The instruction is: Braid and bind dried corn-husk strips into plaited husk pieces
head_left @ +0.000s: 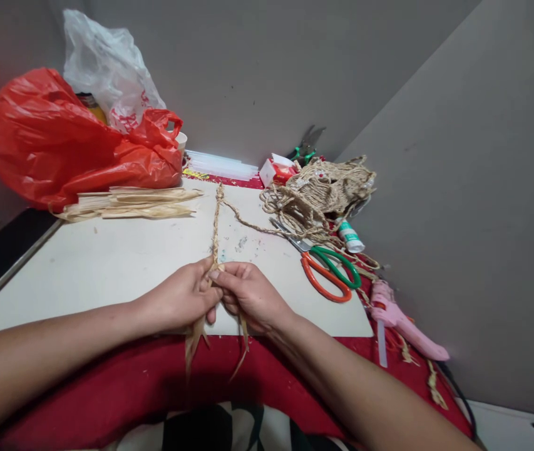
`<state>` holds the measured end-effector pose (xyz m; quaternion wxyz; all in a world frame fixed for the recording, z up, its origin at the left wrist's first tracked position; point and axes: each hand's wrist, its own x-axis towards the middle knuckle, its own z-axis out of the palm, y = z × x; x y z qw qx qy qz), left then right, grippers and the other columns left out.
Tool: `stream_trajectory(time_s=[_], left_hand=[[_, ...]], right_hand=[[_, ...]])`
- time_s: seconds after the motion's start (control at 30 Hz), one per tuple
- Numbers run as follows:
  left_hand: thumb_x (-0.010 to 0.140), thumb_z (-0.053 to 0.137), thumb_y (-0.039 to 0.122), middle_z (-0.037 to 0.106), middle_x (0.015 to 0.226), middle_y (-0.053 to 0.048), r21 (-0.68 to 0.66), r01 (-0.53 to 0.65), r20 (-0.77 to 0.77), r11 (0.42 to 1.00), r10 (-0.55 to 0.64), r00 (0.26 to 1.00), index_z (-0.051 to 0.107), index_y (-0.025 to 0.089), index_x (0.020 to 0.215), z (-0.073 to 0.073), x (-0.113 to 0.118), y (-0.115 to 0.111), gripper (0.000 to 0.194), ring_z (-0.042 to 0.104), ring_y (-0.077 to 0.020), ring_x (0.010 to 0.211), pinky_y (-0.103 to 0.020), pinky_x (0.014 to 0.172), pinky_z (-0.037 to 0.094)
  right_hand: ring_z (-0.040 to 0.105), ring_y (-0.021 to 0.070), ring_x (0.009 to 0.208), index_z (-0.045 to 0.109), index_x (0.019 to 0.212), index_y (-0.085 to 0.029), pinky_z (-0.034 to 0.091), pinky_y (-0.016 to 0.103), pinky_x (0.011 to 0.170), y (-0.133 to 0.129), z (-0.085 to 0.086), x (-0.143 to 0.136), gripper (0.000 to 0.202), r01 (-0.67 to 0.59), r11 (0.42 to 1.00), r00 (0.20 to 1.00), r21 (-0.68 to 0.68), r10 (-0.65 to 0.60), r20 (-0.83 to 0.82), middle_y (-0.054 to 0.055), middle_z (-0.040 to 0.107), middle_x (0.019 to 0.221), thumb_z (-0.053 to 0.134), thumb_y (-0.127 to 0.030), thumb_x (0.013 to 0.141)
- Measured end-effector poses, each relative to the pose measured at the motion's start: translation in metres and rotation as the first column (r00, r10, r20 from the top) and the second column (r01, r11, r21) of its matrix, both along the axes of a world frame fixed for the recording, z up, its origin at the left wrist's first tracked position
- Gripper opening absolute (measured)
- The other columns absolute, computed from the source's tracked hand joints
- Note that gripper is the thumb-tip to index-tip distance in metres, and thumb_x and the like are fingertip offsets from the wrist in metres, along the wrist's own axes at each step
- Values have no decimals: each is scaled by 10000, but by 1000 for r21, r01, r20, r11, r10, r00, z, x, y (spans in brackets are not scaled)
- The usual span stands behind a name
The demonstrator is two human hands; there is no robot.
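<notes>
A thin braid of dry, straw-coloured husk strips [216, 230] runs down the white board, with its lower end between my hands. My left hand [191, 294] is closed on loose strips at that end, and some hang below its fingers. Close against it, my right hand [248, 291] pinches the braid's end, with another strip hanging beneath. The exact split of strips between the fingers is hidden. From the braid's top, a twisted cord [252, 225] leads right to a coiled heap of braided cord [332, 188].
Scissors [325, 266] with green and orange handles lie right of my hands. A pink glue gun [402, 322] rests at the right edge. Flat dry husks [130, 203] lie before a red plastic bag [60, 144]. A phone [8, 250] is at left on the white board [107, 269].
</notes>
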<state>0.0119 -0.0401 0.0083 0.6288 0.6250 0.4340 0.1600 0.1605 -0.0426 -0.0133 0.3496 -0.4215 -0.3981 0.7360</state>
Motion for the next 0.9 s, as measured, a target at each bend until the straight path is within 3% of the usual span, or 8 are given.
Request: stream_trajectory(time_s=[0.1,0.17,0.27,0.37,0.43,0.5,0.6,0.9], left_hand=[[774,508,301,506,476,58,-18,22,-81,1000,-23,996,488,110,1142,15,-6,9,415,418,-89,372,-195,389,330],[740,543,287,506,507,52,144,-95,-148,985,116,982,550,106,1115,19,-10,17,417,426,-84,421,-202,442,347],[706,577,264,578,675,12,331,-248,-71,910,287,955,600,122,1052,13,-11,25,374,499,-95,579,-218,577,400],[745,544,285,588,701,-4,94,-182,79,979,175,981,579,121,965,1,-5,26,277,536,-104,631,-237,639,432],[786,497,314,534,596,20,-82,-102,144,991,113,983,549,129,883,-4,-2,23,215,500,-88,517,-228,560,425],[806,475,340,479,535,47,-153,-59,153,987,82,985,519,148,829,-6,-1,20,198,393,-60,397,-203,442,351],[798,492,324,506,575,36,-104,-77,126,992,90,988,499,162,794,-6,-2,19,162,349,-46,402,-185,408,273],[829,442,287,539,650,1,271,-6,-50,962,20,999,529,160,723,-7,-3,19,187,486,-115,626,-234,640,384]], right_hand=[[172,20,325,544,677,-133,96,186,333,2,2,3,234,45,998,998,-36,-46,-37,-112,311,377,675,-326,691],[169,18,342,529,663,-137,95,183,341,2,4,5,254,42,998,997,-43,-44,-57,-114,292,399,684,-336,686],[173,16,354,505,641,-143,96,182,349,2,6,7,280,27,999,997,-37,-29,-68,-112,287,416,681,-354,695],[180,17,354,464,603,-154,101,188,352,3,6,9,320,4,1000,999,-15,-5,-54,-106,301,418,684,-368,695],[181,21,351,471,608,-153,102,197,352,5,4,10,319,-20,1000,1000,6,20,-23,-102,313,411,677,-376,707],[174,29,351,504,638,-146,95,208,354,6,3,12,302,-62,998,998,31,61,5,-101,310,401,653,-389,735],[159,36,358,551,681,-131,88,218,363,8,3,16,301,-149,987,989,61,147,31,-101,281,403,604,-409,784],[190,37,395,538,704,-136,113,209,390,11,11,22,287,-207,977,973,57,199,122,-91,314,461,592,-402,797]])
